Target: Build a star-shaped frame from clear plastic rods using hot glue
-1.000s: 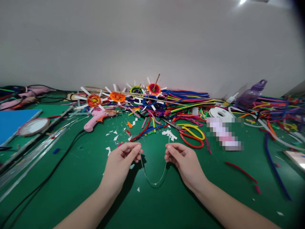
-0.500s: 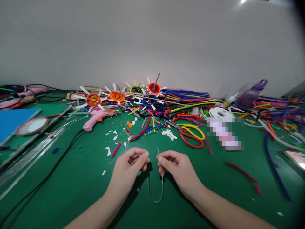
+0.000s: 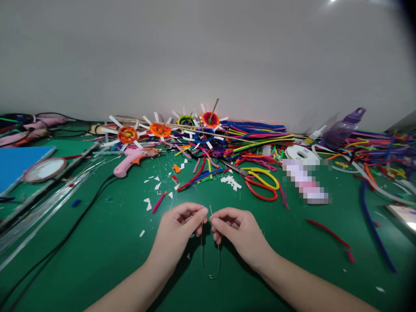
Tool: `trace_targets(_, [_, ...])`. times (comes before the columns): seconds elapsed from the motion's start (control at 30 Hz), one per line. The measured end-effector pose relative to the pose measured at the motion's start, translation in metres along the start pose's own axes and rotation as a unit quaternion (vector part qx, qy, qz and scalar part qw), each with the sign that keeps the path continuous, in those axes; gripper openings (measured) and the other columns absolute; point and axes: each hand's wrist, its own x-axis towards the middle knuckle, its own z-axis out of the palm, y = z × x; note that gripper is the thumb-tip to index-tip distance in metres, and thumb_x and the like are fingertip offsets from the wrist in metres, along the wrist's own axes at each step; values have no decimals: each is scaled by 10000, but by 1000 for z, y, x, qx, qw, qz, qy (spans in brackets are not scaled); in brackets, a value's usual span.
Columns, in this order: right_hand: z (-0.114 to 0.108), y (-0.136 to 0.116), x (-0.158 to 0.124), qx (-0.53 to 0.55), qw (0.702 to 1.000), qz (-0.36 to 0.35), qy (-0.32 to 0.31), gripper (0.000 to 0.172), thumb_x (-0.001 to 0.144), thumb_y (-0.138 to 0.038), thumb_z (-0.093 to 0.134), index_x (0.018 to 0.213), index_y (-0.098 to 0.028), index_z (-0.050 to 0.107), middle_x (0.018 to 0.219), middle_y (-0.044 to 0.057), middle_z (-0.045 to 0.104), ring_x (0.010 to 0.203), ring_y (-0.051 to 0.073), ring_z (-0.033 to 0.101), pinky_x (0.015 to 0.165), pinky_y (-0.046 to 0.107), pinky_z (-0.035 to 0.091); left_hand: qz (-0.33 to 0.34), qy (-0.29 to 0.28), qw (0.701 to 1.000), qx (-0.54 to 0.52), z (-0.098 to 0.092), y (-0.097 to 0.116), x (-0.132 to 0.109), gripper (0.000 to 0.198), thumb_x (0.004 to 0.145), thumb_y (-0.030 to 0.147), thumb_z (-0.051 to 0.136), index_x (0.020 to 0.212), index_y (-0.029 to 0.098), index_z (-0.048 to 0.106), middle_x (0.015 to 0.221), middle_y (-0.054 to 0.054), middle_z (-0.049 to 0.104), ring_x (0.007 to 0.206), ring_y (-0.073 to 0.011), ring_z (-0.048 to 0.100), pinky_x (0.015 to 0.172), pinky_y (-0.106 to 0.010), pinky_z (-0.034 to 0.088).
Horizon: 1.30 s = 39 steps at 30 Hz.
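Note:
A thin clear plastic strip hangs as a narrow U-shaped loop between my hands over the green mat. My left hand pinches one end of it between thumb and forefinger. My right hand pinches the other end the same way. The two pinches sit almost fingertip to fingertip, and the strip's short free ends stick up just above them. The bottom of the loop hangs toward me, close to the mat.
Beyond my hands lie white paper scraps, red and yellow scissors, a pink glue gun with a black cord, paper pinwheels, a heap of coloured pipe cleaners, a white ribbon spool and a purple bottle. A blue sheet lies left.
My hands have moved toward each other until the pinched ends nearly meet. The strip has gone from a wide shallow curve to a tall narrow loop.

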Motion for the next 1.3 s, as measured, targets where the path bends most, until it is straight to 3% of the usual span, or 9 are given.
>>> trace_targets(0.27, [0,-1,1,-4,1000,-1,-17,232,756,-377,659,798,-149,659,642,-8,610,542,89,570,543,230,473,-7,-10,1000,5,-2,-3,-1,206,665,359,718,764,179,730,536,1,588,471,-78,467,478,-201,382])
trace_targets(0.73, [1,-3,1,12,999,11,-37,262,707,-398,707,726,-149,631,619,-16,604,518,84,559,532,229,465,-12,-49,999,12,-1,-2,-2,208,696,383,688,638,184,693,433,33,462,432,-83,406,413,-205,296])
trace_targets(0.9, [0,-2,2,43,999,16,-27,280,733,-418,683,794,-146,651,659,-1,619,547,90,573,549,234,484,-15,-35,997,-63,-4,-6,5,252,699,385,704,609,157,645,457,43,472,433,-38,376,435,-162,307])
trace_targets(1.0, [0,-4,3,93,995,19,-25,291,751,-427,667,811,-143,658,785,42,647,708,125,618,646,274,531,-12,-5,990,-143,-9,-6,11,231,665,362,742,666,149,655,521,49,502,449,-12,377,453,-134,316])
trace_targets(1.13, [1,-8,0,153,983,67,-78,295,748,-426,675,780,-135,648,1033,108,647,950,195,626,781,359,542,-24,18,977,-212,-13,-5,14,235,638,334,770,709,139,659,571,49,517,463,1,387,458,-118,327])
trace_targets(1.3, [0,-10,-6,191,956,143,-170,343,795,-444,622,745,-105,615,1097,149,635,915,211,665,753,350,551,-20,41,970,-238,-13,-3,14,252,611,320,788,717,132,658,592,42,533,484,-2,410,473,-114,354])
